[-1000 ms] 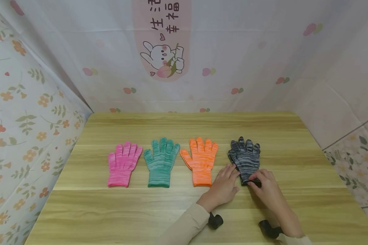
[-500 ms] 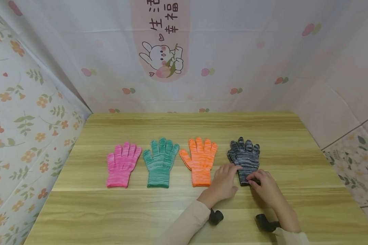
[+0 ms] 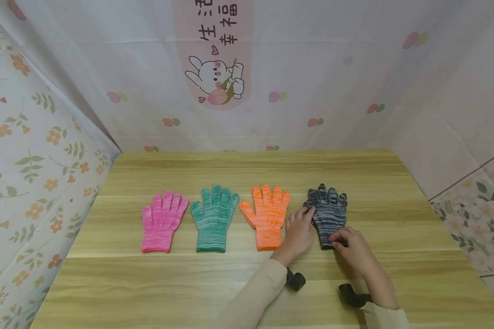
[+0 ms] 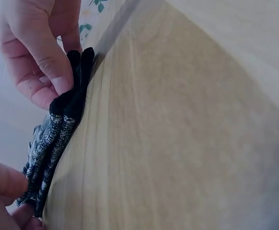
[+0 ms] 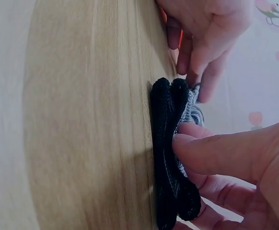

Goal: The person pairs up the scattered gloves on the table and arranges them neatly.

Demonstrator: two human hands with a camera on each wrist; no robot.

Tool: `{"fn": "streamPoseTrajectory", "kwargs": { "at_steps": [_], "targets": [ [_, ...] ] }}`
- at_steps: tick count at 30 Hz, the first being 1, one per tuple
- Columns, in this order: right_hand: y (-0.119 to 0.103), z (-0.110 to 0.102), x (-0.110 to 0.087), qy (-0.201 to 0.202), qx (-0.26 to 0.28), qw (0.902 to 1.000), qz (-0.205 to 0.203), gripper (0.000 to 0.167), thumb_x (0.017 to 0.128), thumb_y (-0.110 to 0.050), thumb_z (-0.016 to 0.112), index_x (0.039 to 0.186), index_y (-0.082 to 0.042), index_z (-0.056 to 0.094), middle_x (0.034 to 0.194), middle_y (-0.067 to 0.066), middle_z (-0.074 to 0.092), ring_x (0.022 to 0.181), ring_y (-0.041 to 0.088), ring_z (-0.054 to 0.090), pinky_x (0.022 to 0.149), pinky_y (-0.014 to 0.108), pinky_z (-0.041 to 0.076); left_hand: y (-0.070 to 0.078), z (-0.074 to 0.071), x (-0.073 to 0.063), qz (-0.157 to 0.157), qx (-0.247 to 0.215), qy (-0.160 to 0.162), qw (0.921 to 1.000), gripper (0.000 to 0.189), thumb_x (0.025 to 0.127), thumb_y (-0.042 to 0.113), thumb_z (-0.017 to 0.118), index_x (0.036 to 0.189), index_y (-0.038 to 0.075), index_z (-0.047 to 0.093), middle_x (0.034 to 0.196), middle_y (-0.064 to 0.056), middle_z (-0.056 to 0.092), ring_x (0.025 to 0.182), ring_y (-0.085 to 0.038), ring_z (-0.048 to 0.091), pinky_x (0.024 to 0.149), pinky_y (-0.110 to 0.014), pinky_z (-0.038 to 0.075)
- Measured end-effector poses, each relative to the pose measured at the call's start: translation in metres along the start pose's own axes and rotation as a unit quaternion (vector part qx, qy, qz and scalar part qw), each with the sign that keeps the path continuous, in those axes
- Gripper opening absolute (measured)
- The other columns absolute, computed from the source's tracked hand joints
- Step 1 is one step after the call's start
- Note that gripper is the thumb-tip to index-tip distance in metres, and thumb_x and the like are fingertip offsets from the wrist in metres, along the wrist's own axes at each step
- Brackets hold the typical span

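Note:
A pair of black-and-grey knit gloves (image 3: 331, 214) lies stacked at the right of the row, fingers pointing away. In the right wrist view their black cuffs (image 5: 166, 148) show as two layers, one on the other. My right hand (image 3: 356, 249) pinches the cuff's right part between thumb and fingers. At the left edge, by the glove's thumb, is my left hand (image 3: 299, 234). The left wrist view shows its thumb (image 4: 7, 179) above the glove edge and fingertips below, pinching it.
Left of my hands lie orange gloves (image 3: 269, 219), green gloves (image 3: 213, 224) and a pink glove (image 3: 164, 224) in a row on the wooden table (image 3: 148, 288). Black wrist-worn devices (image 3: 296, 279) stick out by my sleeves. A printed curtain (image 3: 333, 68) hangs behind the table.
My left hand has moved up along the glove's left edge, from near the cuff to the glove's thumb. My right hand stays at the cuff. The gloves lie nearly as before.

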State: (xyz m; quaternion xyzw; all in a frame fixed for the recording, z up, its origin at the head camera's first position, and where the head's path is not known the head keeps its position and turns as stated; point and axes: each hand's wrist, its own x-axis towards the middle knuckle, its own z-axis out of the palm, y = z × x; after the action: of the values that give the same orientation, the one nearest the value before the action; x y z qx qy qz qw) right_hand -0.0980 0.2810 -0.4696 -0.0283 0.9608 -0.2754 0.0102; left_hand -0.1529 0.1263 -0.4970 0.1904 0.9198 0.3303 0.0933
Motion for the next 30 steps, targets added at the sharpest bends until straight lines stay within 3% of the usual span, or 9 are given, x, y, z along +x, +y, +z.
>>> {"fn": "streamPoseTrajectory", "kwargs": {
  "at_steps": [11,18,30],
  "targets": [
    [-0.0017,0.0000,0.0000,-0.001,0.009,0.9999,0.010,0.007,0.079,0.002,0.065,0.082,-0.004,0.067,0.088,0.010,0.061,0.087,0.029,0.054,0.077,0.044,0.041,-0.0009,0.0031,0.0041,-0.021,0.061,0.015,0.9978,0.061,0.091,0.041,0.054,0.144,0.020,0.034,0.149,0.002,0.029,0.134,-0.019,0.030,0.107,-0.036,0.030],
    [-0.0022,-0.0009,-0.0001,0.002,0.009,0.9998,0.015,0.007,0.078,0.002,0.065,0.082,-0.004,0.067,0.088,0.010,0.060,0.085,0.027,0.053,0.076,0.041,0.041,-0.0008,0.0050,0.0044,-0.026,0.030,0.033,0.9986,0.069,0.087,0.042,0.061,0.145,0.017,0.031,0.148,-0.002,0.029,0.133,-0.020,0.030,0.106,-0.036,0.032],
    [-0.0017,-0.0004,0.0001,0.002,0.009,0.9999,0.013,0.007,0.078,0.001,0.067,0.082,-0.005,0.067,0.088,0.010,0.060,0.084,0.027,0.054,0.074,0.041,0.041,-0.0004,0.0041,0.0055,-0.034,0.041,0.034,0.9980,0.070,0.085,0.043,0.062,0.143,0.012,0.037,0.149,-0.006,0.025,0.135,-0.021,0.028,0.105,-0.035,0.032]
  ]
}}
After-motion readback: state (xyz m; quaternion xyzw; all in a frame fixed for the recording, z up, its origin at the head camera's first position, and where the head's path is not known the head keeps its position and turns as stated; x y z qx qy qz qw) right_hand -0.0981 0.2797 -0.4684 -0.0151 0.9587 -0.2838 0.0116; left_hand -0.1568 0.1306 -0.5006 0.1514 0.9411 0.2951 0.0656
